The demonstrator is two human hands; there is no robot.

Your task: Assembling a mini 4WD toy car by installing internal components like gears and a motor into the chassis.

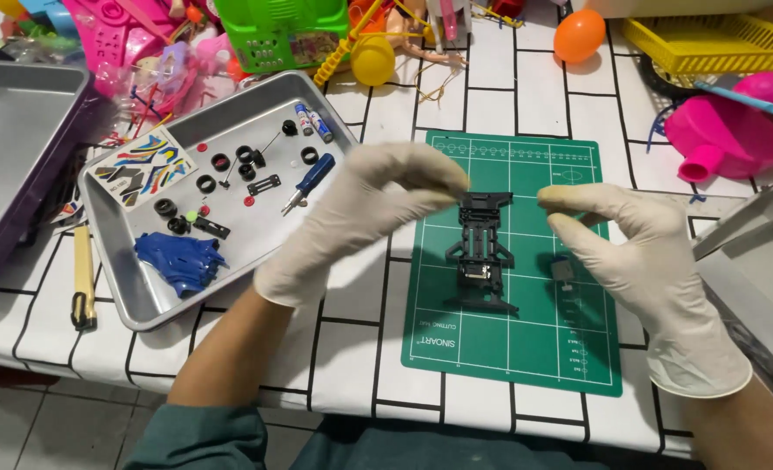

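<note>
Sleeves: dark green cuffs at the bottom edge, closest to the viewer; both forearms reach up over the table.
Left hand (360,222): white glove, fingers curled into a narrow pinch beside the top left corner of the black toy-car chassis (482,252); whether the fingertips touch it, I cannot tell.
Right hand (639,252): white glove, thumb and forefinger closed in a narrow pinch, raised to the right of the chassis; anything held is too small to see.
Chassis position: lengthwise on the green cutting mat (561,348), which gives a flat, marked work surface.
Small grey part (562,271): on the mat, just beside the right hand.
Metal tray (143,305): left of the mat, corralling loose parts within reach: black tyres, a blue car body (180,258), a blue screwdriver (310,181), a sticker sheet (143,168).
Table: white cloth with black grid lines; a yellow-handled knife (83,278) lies left of the tray.
Background: bright plastic toys and a yellow basket (717,39), well apart.
</note>
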